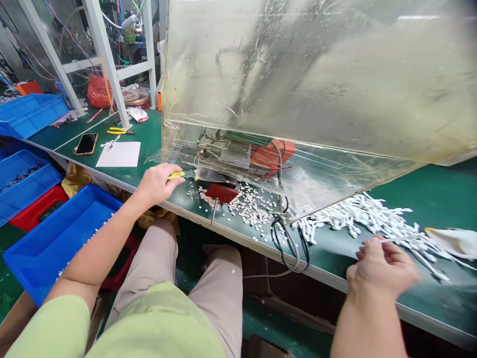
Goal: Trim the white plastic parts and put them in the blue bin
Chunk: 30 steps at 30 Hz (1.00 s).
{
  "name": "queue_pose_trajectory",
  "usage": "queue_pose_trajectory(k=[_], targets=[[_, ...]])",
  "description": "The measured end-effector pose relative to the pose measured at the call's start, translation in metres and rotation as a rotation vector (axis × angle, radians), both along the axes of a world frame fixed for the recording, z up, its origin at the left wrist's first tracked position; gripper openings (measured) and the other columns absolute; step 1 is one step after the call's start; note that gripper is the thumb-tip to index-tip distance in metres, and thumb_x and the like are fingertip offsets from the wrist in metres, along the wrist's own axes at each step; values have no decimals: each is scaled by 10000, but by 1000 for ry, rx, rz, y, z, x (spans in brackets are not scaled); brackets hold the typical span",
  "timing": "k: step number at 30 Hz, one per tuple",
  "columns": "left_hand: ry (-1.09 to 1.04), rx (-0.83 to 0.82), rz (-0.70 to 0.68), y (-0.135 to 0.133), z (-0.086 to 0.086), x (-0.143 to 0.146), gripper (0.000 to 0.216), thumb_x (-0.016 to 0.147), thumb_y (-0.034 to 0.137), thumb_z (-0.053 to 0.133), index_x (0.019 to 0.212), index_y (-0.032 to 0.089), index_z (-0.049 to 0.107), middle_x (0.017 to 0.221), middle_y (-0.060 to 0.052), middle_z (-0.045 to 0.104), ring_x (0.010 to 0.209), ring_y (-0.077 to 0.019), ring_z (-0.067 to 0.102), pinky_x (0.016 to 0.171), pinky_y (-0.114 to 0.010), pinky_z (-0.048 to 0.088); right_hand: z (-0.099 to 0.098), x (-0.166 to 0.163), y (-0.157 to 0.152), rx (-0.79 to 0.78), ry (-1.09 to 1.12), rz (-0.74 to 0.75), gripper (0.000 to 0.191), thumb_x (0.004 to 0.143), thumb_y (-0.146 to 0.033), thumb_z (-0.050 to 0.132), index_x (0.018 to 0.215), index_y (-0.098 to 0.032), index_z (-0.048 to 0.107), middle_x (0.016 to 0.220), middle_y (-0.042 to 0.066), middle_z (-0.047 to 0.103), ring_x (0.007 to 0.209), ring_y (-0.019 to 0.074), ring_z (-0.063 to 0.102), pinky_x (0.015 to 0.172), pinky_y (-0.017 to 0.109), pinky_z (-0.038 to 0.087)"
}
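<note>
My left hand is closed round a small yellow-handled tool at the table's front edge; its working end is unclear. Just right of it, a dark red block with a metal rod sits under a clear plastic shield. Small white chips lie scattered around that block. On the right, my right hand pinches a thin white strip, slightly blurred. Beyond those fingers spreads a heap of long white plastic pieces. A white glove-like item rests beside the heap.
Looped cables hang over the table edge. Left on the green tabletop are a phone, white paper, a pen and yellow-handled pliers. A blue bin stands low by my left arm. White frame posts rise behind.
</note>
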<state>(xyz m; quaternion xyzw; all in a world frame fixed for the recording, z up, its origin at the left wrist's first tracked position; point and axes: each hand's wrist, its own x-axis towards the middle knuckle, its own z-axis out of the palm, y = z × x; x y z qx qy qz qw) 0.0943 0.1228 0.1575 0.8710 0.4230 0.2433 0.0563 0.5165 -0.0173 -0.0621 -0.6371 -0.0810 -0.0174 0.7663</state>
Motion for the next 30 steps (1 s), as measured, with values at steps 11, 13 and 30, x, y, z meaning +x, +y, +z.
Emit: queue_pose_trajectory(k=[11, 13, 30], targets=[[301, -31, 98, 24, 27, 1, 324, 839, 350, 506, 1059, 171, 662, 1062, -65, 690, 991, -222, 622, 852, -316, 466, 5, -4, -3, -73, 14, 0, 224, 441, -375, 617, 548, -232, 480, 620, 45, 510, 481, 135, 397, 391, 303, 281], [356, -33, 97, 25, 32, 2, 309, 839, 349, 509, 1044, 182, 671, 1043, -59, 697, 987, -218, 623, 856, -310, 460, 5, -3, -4, -67, 12, 9, 213, 451, -350, 614, 556, -221, 481, 612, 37, 502, 478, 127, 399, 381, 277, 272], [361, 91, -87, 17, 20, 36, 294, 861, 365, 458, 1006, 221, 669, 994, -64, 697, 940, -246, 640, 812, -357, 491, 75, -69, -29, 111, 22, 179, 395, 608, -495, 720, 785, -156, 622, 657, -15, 562, 500, 61, 460, 453, 194, 373]])
